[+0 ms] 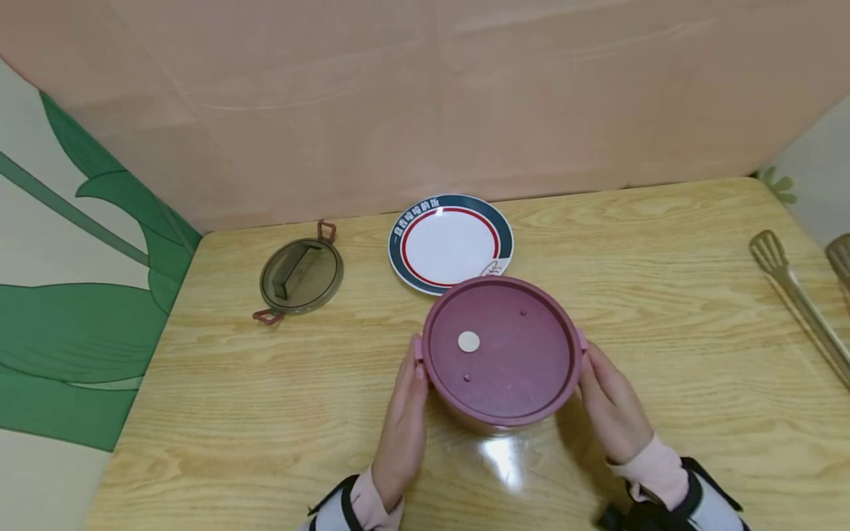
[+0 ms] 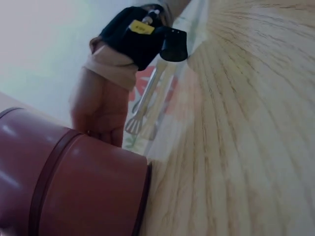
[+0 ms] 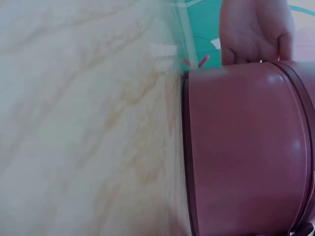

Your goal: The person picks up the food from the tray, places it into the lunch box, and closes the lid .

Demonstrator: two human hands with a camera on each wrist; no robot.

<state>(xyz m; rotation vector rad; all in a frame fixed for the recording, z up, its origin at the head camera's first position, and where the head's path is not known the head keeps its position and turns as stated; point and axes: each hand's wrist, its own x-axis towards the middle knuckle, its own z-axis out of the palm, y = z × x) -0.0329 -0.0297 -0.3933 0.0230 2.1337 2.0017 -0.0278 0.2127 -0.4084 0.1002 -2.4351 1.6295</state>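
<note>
A mauve round lidded container (image 1: 501,369) stands upright, with a white dot on its flat top and a small pink handle on each side. My left hand (image 1: 401,428) grips the handle on the left side, thumb at the rim. On the opposite side my right hand (image 1: 614,405) holds the other handle, its fingers bent beneath it in the left wrist view. The container's smooth wall (image 3: 246,147) and dark base edge show in the right wrist view, the base close to the tabletop.
Behind the container lies a white plate (image 1: 441,247) with a blue rim, partly overlapped by it. At the back left is a small dark round pot (image 1: 319,276) with reddish side handles. A slotted spatula (image 1: 797,287) lies near the right edge, another utensil (image 1: 842,258) beside it.
</note>
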